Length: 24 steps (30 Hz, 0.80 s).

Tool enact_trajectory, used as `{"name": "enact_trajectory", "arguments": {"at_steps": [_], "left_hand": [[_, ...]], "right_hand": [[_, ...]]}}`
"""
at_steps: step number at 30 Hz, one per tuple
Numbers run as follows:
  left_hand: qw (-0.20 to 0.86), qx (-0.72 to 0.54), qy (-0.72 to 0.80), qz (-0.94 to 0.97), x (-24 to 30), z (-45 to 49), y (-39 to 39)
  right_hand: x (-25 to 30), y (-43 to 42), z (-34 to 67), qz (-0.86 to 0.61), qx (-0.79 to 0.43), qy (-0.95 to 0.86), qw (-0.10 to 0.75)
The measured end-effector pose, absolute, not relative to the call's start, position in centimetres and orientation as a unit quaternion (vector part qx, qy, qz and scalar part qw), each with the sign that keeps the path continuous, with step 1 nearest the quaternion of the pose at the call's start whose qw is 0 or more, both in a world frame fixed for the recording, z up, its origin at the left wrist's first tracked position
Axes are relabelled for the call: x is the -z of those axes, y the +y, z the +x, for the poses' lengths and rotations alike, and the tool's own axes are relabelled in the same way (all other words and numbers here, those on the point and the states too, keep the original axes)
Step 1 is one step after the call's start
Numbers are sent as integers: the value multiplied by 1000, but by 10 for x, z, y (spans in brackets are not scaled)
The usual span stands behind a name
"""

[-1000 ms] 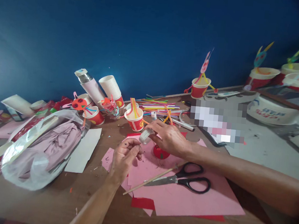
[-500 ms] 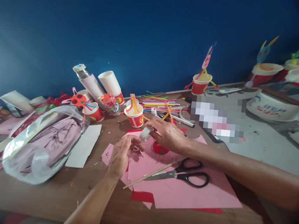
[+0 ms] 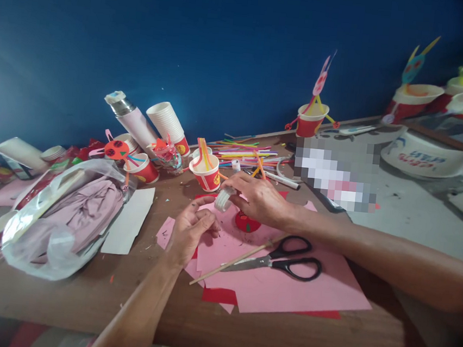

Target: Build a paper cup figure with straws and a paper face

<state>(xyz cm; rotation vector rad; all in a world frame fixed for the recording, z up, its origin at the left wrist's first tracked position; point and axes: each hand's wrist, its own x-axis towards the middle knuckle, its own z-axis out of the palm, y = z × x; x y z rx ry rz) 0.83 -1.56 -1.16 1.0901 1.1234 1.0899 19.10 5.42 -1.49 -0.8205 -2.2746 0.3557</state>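
My right hand (image 3: 256, 197) grips a roll of clear tape (image 3: 223, 199) by its side, above pink paper (image 3: 297, 297). My left hand (image 3: 193, 227) is at the roll's left edge, fingers curled and closed; whatever they pinch is too small to make out. Under my right hand lies a red paper disc (image 3: 247, 222) with a small green mark. Black-handled scissors (image 3: 294, 264) and a thin wooden stick (image 3: 233, 262) lie crossed on the paper, nearer to me. Behind the tape stands a red and white paper cup (image 3: 206, 179) with bent orange and yellow strips in it.
Left lies a plastic bag (image 3: 67, 223) with pink cloth, beside a white card (image 3: 128, 221). At the back are a flask (image 3: 132, 123), stacked cups (image 3: 166, 126) and coloured sticks (image 3: 245, 154). A cup with a pink paper figure (image 3: 311, 121) and a white bowl (image 3: 425, 154) stand right.
The view has shifted slightly. My right hand has tilted the tape roll a little, and more of the red disc shows below it. My left fingers stay beside the roll.
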Motion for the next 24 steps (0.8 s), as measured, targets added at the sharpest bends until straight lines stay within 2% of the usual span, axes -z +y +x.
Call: {"name": "enact_trajectory", "arguments": {"at_steps": [5, 13, 24], "left_hand": [[631, -438, 460, 446, 10, 5, -15], [657, -409, 435, 460, 3, 0, -17], [674, -396, 425, 456, 3, 0, -18]], "right_hand": [[12, 50, 188, -325, -226, -845, 358], [14, 48, 184, -345, -352, -798, 347], [16, 47, 182, -356, -377, -783, 344]]}}
